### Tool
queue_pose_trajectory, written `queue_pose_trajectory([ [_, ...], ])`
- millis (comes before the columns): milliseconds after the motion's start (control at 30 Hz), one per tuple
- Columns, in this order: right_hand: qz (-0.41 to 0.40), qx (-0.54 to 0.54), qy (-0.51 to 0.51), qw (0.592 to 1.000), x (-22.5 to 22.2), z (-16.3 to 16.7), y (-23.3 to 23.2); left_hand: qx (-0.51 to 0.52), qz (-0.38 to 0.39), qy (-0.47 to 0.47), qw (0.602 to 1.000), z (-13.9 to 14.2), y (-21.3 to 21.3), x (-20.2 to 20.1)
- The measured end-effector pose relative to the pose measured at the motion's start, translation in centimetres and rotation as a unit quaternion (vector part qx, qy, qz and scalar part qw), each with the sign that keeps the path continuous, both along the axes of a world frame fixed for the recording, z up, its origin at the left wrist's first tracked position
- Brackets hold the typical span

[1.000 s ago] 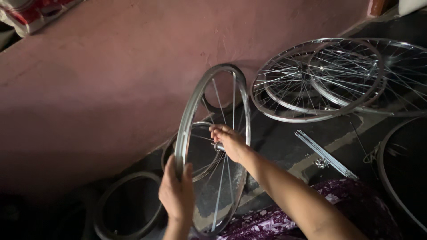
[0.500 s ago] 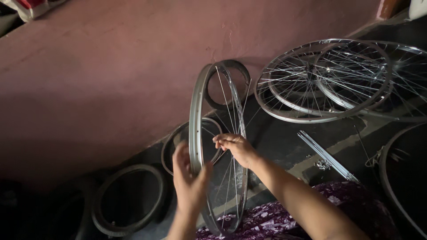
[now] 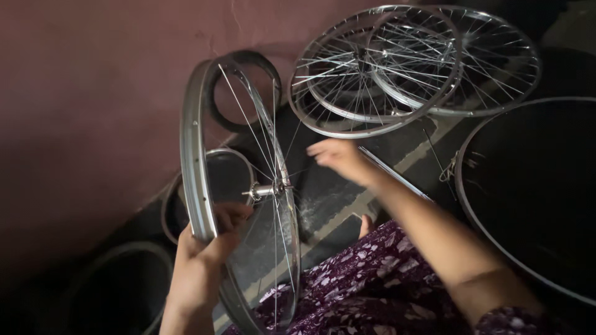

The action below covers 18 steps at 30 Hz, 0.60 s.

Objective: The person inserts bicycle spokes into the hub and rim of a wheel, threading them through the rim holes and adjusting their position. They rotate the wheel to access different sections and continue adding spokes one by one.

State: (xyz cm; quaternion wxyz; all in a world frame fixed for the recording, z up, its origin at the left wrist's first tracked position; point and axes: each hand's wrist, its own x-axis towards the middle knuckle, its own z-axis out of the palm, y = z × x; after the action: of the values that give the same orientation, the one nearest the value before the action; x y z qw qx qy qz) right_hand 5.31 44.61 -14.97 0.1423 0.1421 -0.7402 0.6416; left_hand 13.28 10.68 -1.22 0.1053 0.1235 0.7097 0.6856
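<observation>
The spoked wheel (image 3: 239, 192) stands upright, nearly edge-on, its rim gripped by the left hand (image 3: 208, 245) while the right hand (image 3: 338, 158), blurred and holding nothing, hovers beside its hub (image 3: 267, 189).

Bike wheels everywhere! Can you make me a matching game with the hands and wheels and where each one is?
Things:
1. left hand
2. right hand
3. upright wheel
4. stacked wheels

Places:
a. lying flat by the wall
b. gripping a rim
c. open in the air, blurred
d. standing on edge, axle sideways

Pairs: 1-b, 2-c, 3-d, 4-a
</observation>
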Motion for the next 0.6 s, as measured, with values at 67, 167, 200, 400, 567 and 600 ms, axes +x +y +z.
queue_pose_trajectory([
  [67,-0.113,0.058,-0.040,0.991,-3.9,-5.4,2.7,-0.011,0.008,-0.012,1.000,-3.5,0.0,-3.4],
  [167,-0.256,0.194,-0.169,0.932,-4.9,-10.0,5.3,-0.007,-0.012,-0.048,0.999,-4.8,1.1,-5.6],
  [200,-0.278,0.230,-0.233,0.903,-4.2,-11.9,6.3,-0.016,-0.011,-0.048,0.999,-4.5,0.6,-4.9],
  [400,-0.267,0.324,-0.440,0.794,-2.9,-17.1,9.1,-0.117,0.027,-0.108,0.987,-1.6,1.0,-2.2],
  [567,-0.223,0.317,-0.463,0.797,-8.1,-21.1,8.3,-0.090,0.023,-0.093,0.991,-2.7,1.9,-5.0],
  [600,-0.206,0.389,-0.411,0.798,-8.7,-21.8,7.9,-0.071,0.024,-0.091,0.993,-3.0,1.7,-5.4],
])
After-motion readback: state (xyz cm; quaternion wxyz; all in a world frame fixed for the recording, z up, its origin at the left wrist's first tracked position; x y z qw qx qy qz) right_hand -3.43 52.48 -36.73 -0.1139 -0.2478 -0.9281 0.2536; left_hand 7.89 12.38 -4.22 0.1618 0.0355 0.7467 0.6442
